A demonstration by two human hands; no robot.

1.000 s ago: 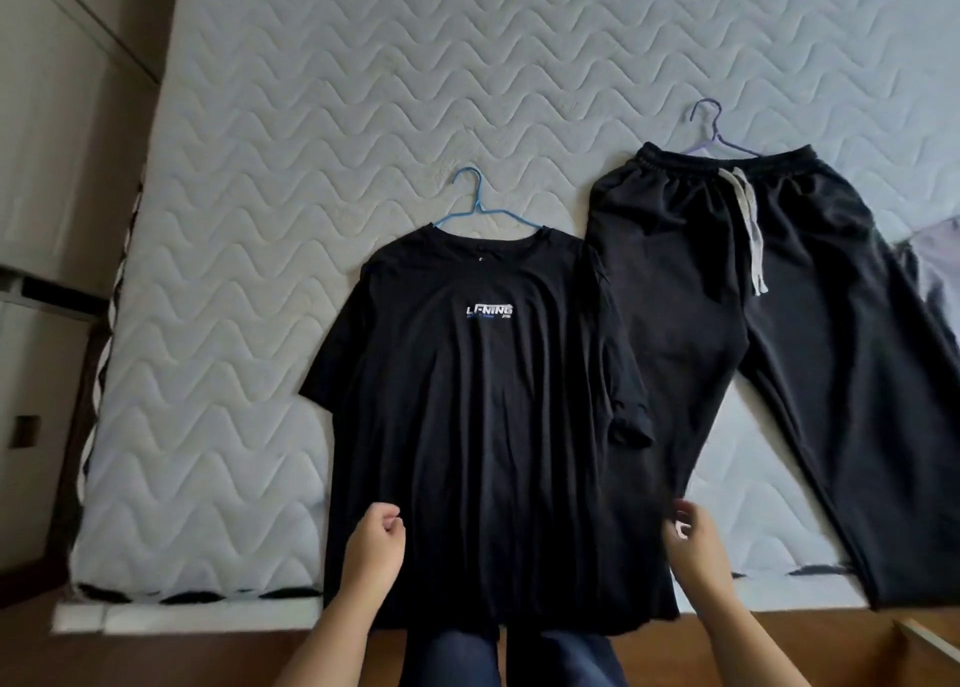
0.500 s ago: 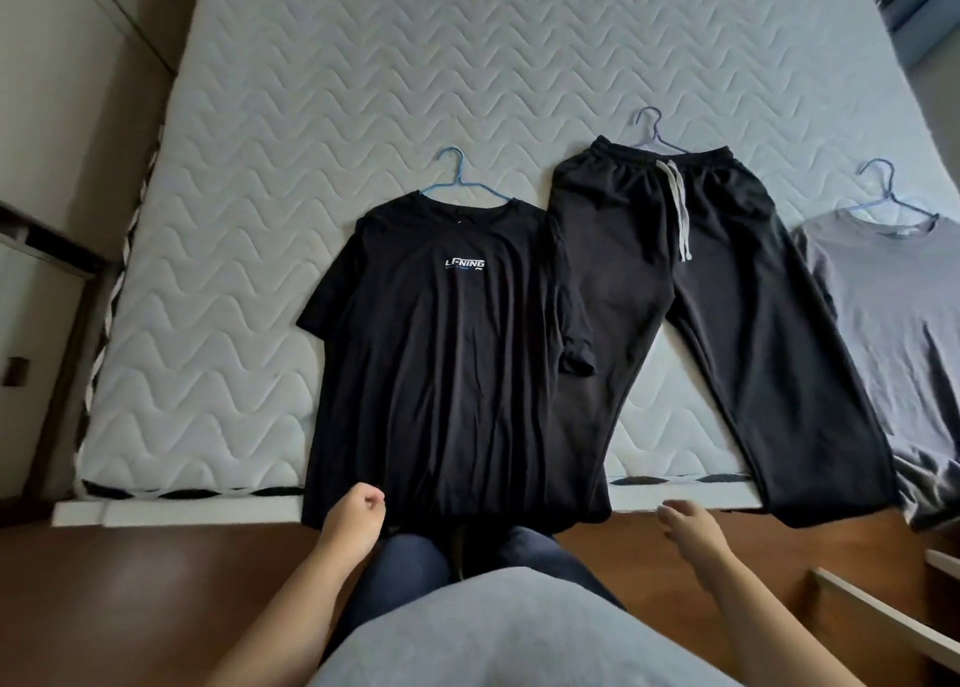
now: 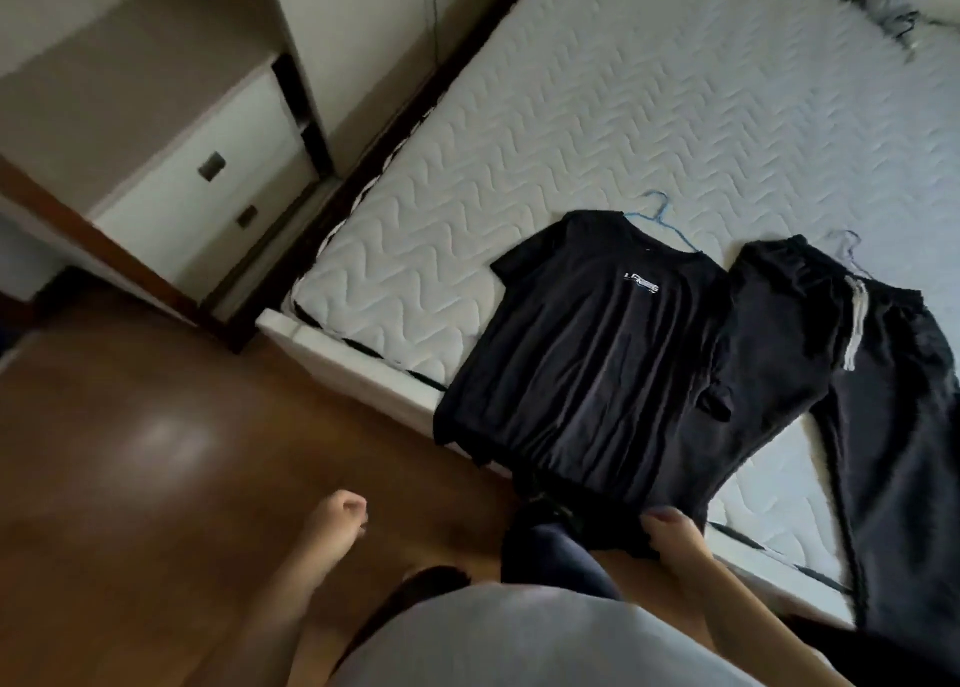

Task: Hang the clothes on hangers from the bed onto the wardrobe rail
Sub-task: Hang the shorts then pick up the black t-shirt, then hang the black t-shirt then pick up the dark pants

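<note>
A black T-shirt [image 3: 582, 353] with a small white logo lies flat on the white quilted mattress [image 3: 649, 130], on a blue hanger [image 3: 662, 218] whose hook sticks out at the collar. Beside it on the right lie black drawstring trousers [image 3: 810, 364] on a pale purple hanger [image 3: 852, 249]. My left hand [image 3: 340, 522] is loosely curled over the wooden floor, away from the bed, holding nothing. My right hand [image 3: 672, 533] hangs just below the shirt's hem at the bed edge, fingers curled; no grip on the cloth shows. The view is tilted and blurred.
A white cabinet with drawers [image 3: 208, 187] stands left of the bed. Brown wooden floor [image 3: 130, 452] fills the lower left. A dark grey bundle [image 3: 878, 8] lies at the far corner of the mattress. My dark-trousered knees and grey shirt fill the bottom.
The view has swung to the left and tilted, bringing the cabinet and floor in and the grey T-shirt out of sight. Both hands have drawn back from the shirt's hem.
</note>
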